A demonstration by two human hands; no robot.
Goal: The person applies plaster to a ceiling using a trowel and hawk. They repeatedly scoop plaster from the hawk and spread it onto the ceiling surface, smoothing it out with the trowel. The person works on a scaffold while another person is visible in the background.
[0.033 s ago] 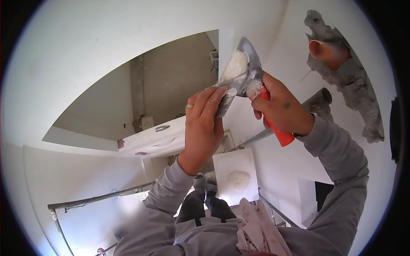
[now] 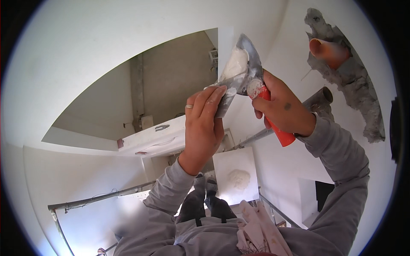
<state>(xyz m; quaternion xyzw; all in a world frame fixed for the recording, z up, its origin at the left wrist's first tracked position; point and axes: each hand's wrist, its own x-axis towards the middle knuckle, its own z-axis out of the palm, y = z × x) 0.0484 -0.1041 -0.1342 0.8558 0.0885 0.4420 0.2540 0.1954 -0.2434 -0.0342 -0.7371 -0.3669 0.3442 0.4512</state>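
My right hand [image 2: 288, 106] is closed round the red handle of a putty knife [image 2: 279, 123], its metal blade pointing up and away from me. A thick lump of white putty [image 2: 235, 64] lies on the left part of that blade. In my left hand [image 2: 203, 117], which wears a ring, a flat metal scraper blade [image 2: 226, 102] is pinched between fingers and thumb. The scraper's upper edge meets the putty knife's blade just below the lump. White smears show on both tools and on my left fingers.
A white board [image 2: 235, 173] with a putty patch lies below, beside my feet. Metal scaffold tubes [image 2: 98, 200] run low. To the right, an orange pipe [image 2: 329, 52] sticks out of broken grey wall, with a dark pipe [image 2: 320, 98] below. Pliers [image 2: 162, 127] rest on a white ledge [image 2: 151, 138].
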